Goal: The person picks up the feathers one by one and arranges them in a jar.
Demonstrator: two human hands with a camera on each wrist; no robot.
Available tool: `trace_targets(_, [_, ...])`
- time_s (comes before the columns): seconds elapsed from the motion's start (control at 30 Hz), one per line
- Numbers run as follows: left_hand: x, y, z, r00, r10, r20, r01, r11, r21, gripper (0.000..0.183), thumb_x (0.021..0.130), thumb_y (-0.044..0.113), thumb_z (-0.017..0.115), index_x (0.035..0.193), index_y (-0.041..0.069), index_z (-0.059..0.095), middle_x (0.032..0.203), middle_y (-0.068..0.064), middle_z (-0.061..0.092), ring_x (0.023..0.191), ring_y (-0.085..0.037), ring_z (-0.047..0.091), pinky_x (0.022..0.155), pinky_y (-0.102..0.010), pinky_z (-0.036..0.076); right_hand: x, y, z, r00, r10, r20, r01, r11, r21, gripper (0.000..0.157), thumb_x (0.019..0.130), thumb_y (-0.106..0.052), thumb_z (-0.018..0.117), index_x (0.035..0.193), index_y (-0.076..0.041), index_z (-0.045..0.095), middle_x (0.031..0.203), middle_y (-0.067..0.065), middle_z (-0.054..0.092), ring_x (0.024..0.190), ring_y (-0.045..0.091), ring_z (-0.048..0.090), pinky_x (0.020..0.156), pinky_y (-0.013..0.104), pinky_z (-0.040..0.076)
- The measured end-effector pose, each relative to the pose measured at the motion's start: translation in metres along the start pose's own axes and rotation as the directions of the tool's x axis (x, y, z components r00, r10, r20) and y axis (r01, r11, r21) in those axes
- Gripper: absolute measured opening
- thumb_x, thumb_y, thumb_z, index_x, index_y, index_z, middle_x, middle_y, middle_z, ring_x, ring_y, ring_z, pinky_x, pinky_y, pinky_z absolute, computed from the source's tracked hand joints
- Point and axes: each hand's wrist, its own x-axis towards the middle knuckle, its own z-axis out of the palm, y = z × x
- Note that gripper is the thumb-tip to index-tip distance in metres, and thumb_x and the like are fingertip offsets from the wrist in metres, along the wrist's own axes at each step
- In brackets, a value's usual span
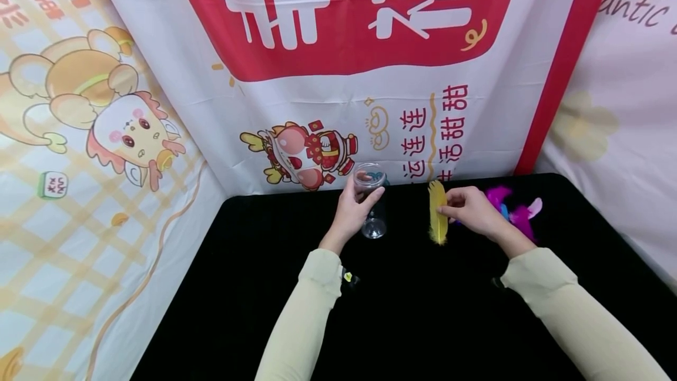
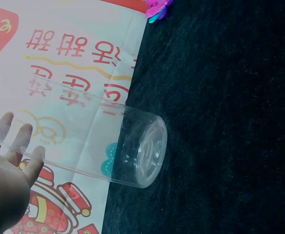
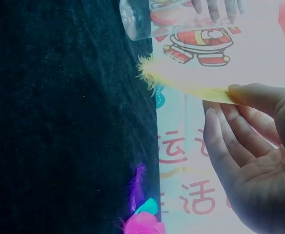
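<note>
My left hand (image 1: 351,209) grips a clear plastic jar (image 1: 374,225) round its upper part, fingers curled about the wall. The jar stands upright in the head view, its open mouth facing up; nothing shows inside it. To its right, my right hand (image 1: 472,211) pinches a yellow feather (image 1: 437,216) between thumb and fingers. The feather hangs upright with its fluffy end down, apart from the jar. In the right wrist view the thumb presses the yellow feather (image 3: 186,90) near its upper part. Whether the jar's base touches the table is hard to tell.
Behind my right hand lies a small heap of purple, pink and blue feathers (image 1: 520,219) on the black-covered table (image 1: 412,310). A printed cloth backdrop (image 1: 338,93) rises at the table's far edge, with more cloth walls (image 1: 69,222) to left and right.
</note>
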Motion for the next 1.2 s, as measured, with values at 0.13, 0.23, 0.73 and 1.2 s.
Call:
trace_targets(0.13, [0.000, 0.001, 0.000, 1.000, 0.014, -0.004, -0.014, 1.000, 0.000, 0.057, 0.100, 0.033, 0.070, 0.144, 0.012, 0.042, 0.145, -0.018, 0.052, 0.126, -0.021, 0.058, 0.113, -0.046, 0.042, 0.004, -0.001, -0.001, 0.999, -0.010, -0.030, 0.009, 0.999, -0.037, 0.013, 0.095, -0.012, 0.074, 0.093, 0.001, 0.071, 0.085, 0.015, 0.073, 0.074, 0.023, 0.069, 0.065, 0.034, 0.057])
trace_targets(0.23, [0.001, 0.001, -0.001, 1.000, 0.014, -0.001, -0.014, 1.000, -0.001, 0.059, 0.100, 0.033, 0.069, 0.146, 0.010, 0.041, 0.146, -0.019, 0.051, 0.127, -0.022, 0.057, 0.113, -0.047, 0.041, 0.006, -0.004, -0.002, 0.999, -0.013, -0.047, 0.011, 0.999, -0.043, 0.015, 0.094, -0.015, 0.075, 0.095, 0.000, 0.072, 0.087, 0.014, 0.074, 0.076, 0.027, 0.069, 0.066, 0.034, 0.057])
trace_targets(0.73, [0.002, 0.001, -0.003, 1.000, -0.021, 0.013, 0.021, 1.000, -0.010, 0.064, 0.100, 0.032, 0.069, 0.150, 0.010, 0.036, 0.149, -0.015, 0.050, 0.133, -0.024, 0.053, 0.116, -0.047, 0.038, 0.014, -0.027, 0.000, 0.996, -0.037, -0.077, 0.031, 0.997, -0.076, 0.015, 0.095, -0.015, 0.075, 0.099, -0.001, 0.074, 0.092, 0.014, 0.075, 0.080, 0.029, 0.071, 0.066, 0.027, 0.056])
trace_targets(1.2, [-0.004, 0.014, -0.006, 0.997, -0.053, 0.051, 0.055, 0.997, -0.049, 0.065, 0.100, 0.029, 0.069, 0.151, 0.007, 0.035, 0.147, -0.015, 0.050, 0.133, -0.025, 0.052, 0.117, -0.050, 0.035, 0.023, -0.049, -0.001, 0.995, -0.051, -0.091, 0.044, 0.996, -0.080, 0.017, 0.095, -0.017, 0.075, 0.100, -0.001, 0.075, 0.095, 0.014, 0.075, 0.083, 0.027, 0.072, 0.068, 0.026, 0.057])
